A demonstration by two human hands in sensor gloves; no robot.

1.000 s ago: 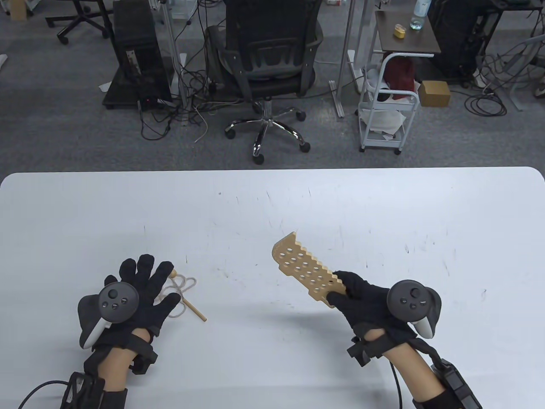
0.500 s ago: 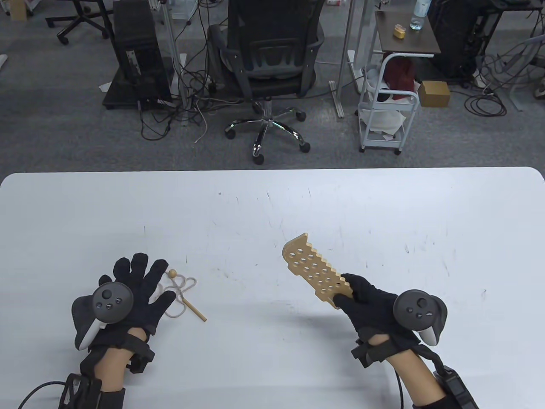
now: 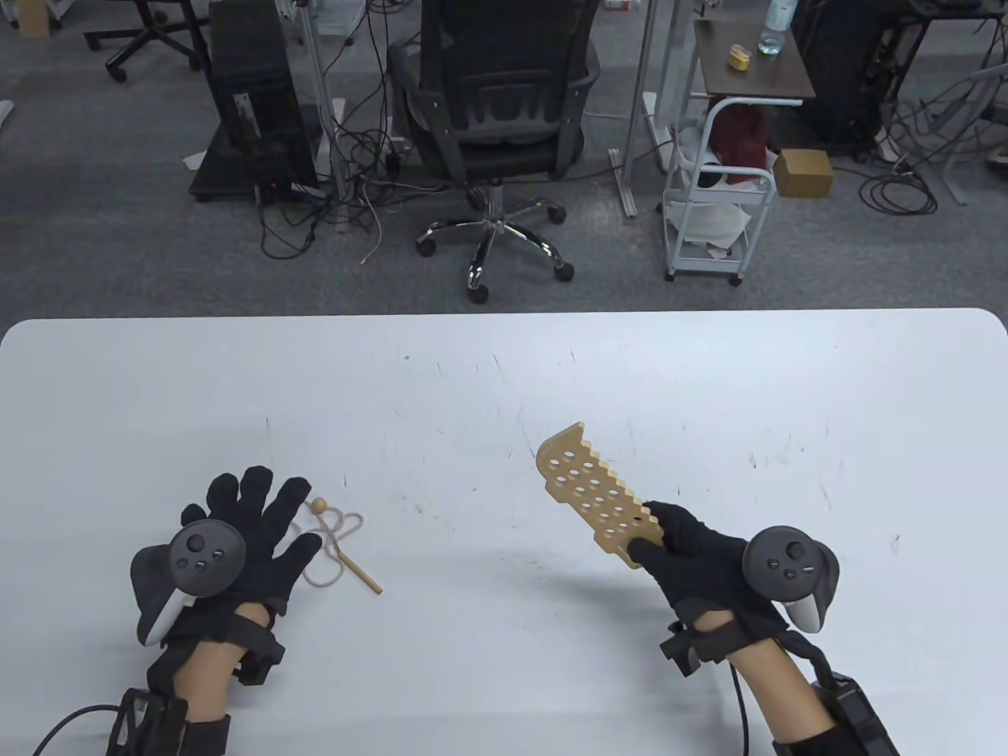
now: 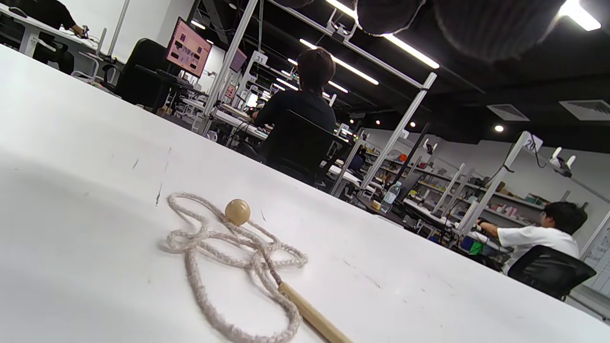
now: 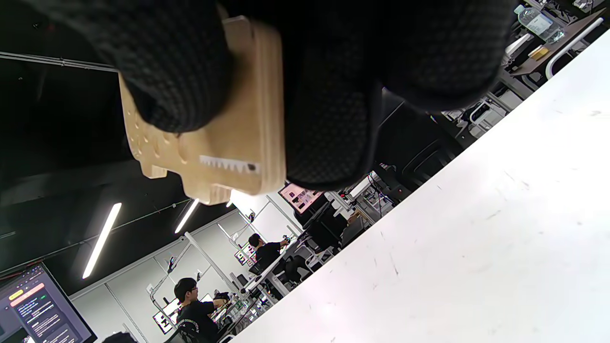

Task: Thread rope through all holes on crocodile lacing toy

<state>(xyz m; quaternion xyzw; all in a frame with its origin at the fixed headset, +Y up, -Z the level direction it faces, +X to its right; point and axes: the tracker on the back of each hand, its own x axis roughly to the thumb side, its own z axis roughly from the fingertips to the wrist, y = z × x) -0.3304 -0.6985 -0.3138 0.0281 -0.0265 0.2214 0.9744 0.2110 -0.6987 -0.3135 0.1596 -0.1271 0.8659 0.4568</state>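
While gripped at one end by the right hand (image 3: pixel 693 551), wooden crocodile board (image 3: pixel 596 496) raised off the table (image 3: pixel 504 378), slanting up and away from the fingers, probably to keep its many holes free for lacing; none threaded yet. Left hand (image 3: pixel 236 535) open, fingers spread flat, holding nothing. Just beside its fingertips, rope (image 4: pixel 228 247) lying in loose loops, round bead (image 4: pixel 237 211) at one end, wooden needle stick (image 3: pixel 358 571) pointing away, likely the next thing to pick up

Right hand (image 5: pixel 305 71) grips the wooden crocodile toy (image 5: pixel 224 143) between thumb and fingers, its toothed snout end showing below them, lifted clear above the white desk (image 5: pixel 476 247)
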